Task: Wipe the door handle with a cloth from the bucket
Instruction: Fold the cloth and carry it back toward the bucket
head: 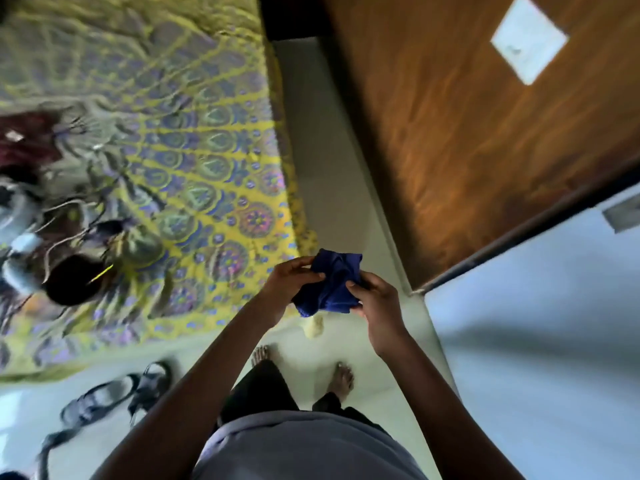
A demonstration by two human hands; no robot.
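A crumpled dark blue cloth [332, 282] hangs in front of me at waist height, gripped from both sides. My left hand [289, 280] pinches its left edge with thumb and fingers. My right hand [375, 301] grips its right lower edge. A brown wooden door [467, 140] stands to the upper right, with a white paper [528, 39] stuck on it. No door handle and no bucket are in view. The picture is blurred by motion.
A bed with a yellow and purple patterned sheet [194, 161] fills the left, with clutter and cables [52, 220] on it. A narrow pale floor strip [325, 161] runs between bed and door. Black sandals [121, 393] lie lower left. A pale wall [536, 341] is at right.
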